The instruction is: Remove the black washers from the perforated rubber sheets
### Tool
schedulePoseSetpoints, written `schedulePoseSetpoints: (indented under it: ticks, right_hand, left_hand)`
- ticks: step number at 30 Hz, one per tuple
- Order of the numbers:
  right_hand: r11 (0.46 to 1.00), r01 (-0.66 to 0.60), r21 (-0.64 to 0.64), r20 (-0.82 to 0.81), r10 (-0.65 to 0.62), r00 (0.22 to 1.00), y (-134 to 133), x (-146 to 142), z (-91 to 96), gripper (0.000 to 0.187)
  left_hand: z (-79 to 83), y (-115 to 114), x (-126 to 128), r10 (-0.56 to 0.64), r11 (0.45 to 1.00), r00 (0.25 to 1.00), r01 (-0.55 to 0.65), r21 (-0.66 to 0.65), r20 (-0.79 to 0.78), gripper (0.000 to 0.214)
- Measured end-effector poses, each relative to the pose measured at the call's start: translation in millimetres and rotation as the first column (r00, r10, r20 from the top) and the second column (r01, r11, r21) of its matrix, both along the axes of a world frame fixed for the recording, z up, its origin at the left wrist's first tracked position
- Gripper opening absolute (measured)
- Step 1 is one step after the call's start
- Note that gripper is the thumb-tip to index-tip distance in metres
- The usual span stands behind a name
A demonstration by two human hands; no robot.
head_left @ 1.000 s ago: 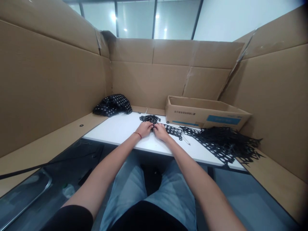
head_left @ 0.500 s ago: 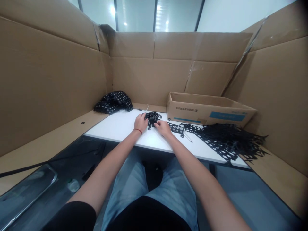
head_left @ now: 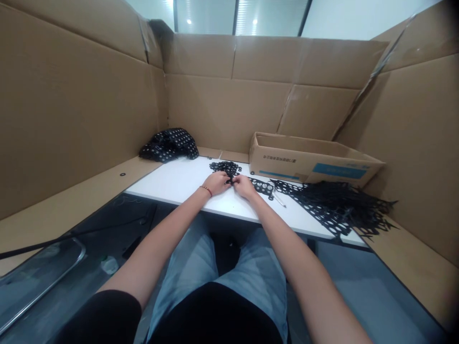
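My left hand (head_left: 218, 183) and my right hand (head_left: 245, 186) meet over the front part of the white tabletop (head_left: 172, 179), with bent fingers drawn together. Between their fingertips is a small black piece (head_left: 232, 180), too small to make out clearly. Just behind the hands lies a heap of small black rings (head_left: 225, 166). A black strip with round holes (head_left: 263, 187) lies right of my right hand. Beside its end are a loose black ring (head_left: 270, 198) and a thin white pen-like stick (head_left: 280, 199).
A long open cardboard box (head_left: 283, 165) stands at the back right. Before it spreads a pile of black perforated sheet scraps (head_left: 337, 203). A bundled black perforated sheet (head_left: 171, 145) sits at the back left. Cardboard walls (head_left: 201, 105) surround the table. A single ring (head_left: 122, 174) lies left.
My left hand has moved from the left side of the ring heap towards me and right, up to my right hand. The heap now shows more fully. The view has tilted slightly down.
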State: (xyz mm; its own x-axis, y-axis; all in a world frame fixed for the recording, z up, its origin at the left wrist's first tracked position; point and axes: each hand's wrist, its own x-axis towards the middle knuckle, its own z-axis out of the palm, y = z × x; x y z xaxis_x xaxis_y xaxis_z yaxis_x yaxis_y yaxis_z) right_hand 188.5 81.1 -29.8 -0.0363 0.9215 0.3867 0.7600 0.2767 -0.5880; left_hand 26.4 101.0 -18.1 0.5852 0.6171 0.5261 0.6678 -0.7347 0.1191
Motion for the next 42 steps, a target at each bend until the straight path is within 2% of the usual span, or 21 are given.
schedulePoseSetpoints:
  ticks: [5, 11, 18, 23, 26, 29, 32, 35, 38, 42]
  right_hand:
    - [1.000, -0.015, -0.004, 0.124, 0.015, 0.992, 0, 0, 0.3, 0.031]
    - [0.999, -0.018, 0.049, 0.199, 0.008, 0.980, -2, -4, 0.0, 0.032]
    - [0.988, -0.024, 0.153, 0.227, -0.012, 0.974, -5, -9, 2.8, 0.031]
    - [0.984, 0.015, 0.175, 0.209, -0.052, 0.976, -3, -8, 1.1, 0.030]
    - [0.986, 0.044, 0.163, 0.183, -0.074, 0.980, -2, -4, 0.3, 0.031]
    - [0.990, 0.063, 0.130, 0.151, -0.082, 0.985, 0, 0, -0.7, 0.031]
    - [0.991, 0.093, 0.092, 0.105, -0.102, 0.989, 3, 3, -2.0, 0.030]
    - [0.992, 0.104, 0.065, 0.054, -0.108, 0.993, 6, 2, -2.6, 0.031]
    - [0.996, 0.078, 0.036, 0.004, -0.078, 0.997, 8, 0, -1.8, 0.032]
    - [1.000, 0.007, -0.008, -0.051, -0.007, 0.999, 10, -2, -0.4, 0.032]
  left_hand:
    - [3.6, -5, 1, 0.011, 0.999, 0.999, -0.013, -0.048, -0.052, 0.025]
    - [3.2, 2, 1, 0.049, 0.984, 0.998, -0.054, -0.170, -0.035, 0.032]
    - [-0.4, 13, 1, 0.248, 0.934, 0.966, -0.220, -0.281, 0.069, 0.033]
    - [-1.0, 19, -6, 0.416, 0.893, 0.893, -0.363, -0.267, 0.174, 0.032]
    - [-0.3, 19, -11, 0.448, 0.887, 0.862, -0.395, -0.239, 0.239, 0.026]
    - [1.8, 13, -12, 0.374, 0.927, 0.878, -0.342, -0.155, 0.298, 0.026]
    - [5.2, 2, -9, 0.236, 0.970, 0.918, -0.241, -0.024, 0.318, 0.044]
    - [7.6, -7, -4, 0.079, 0.992, 0.965, -0.100, 0.074, 0.250, 0.037]
    - [6.4, -7, 0, -0.038, 0.995, 0.990, 0.024, 0.100, 0.136, 0.030]
    - [2.0, 1, 2, -0.055, 0.997, 0.997, 0.051, 0.066, 0.058, 0.024]
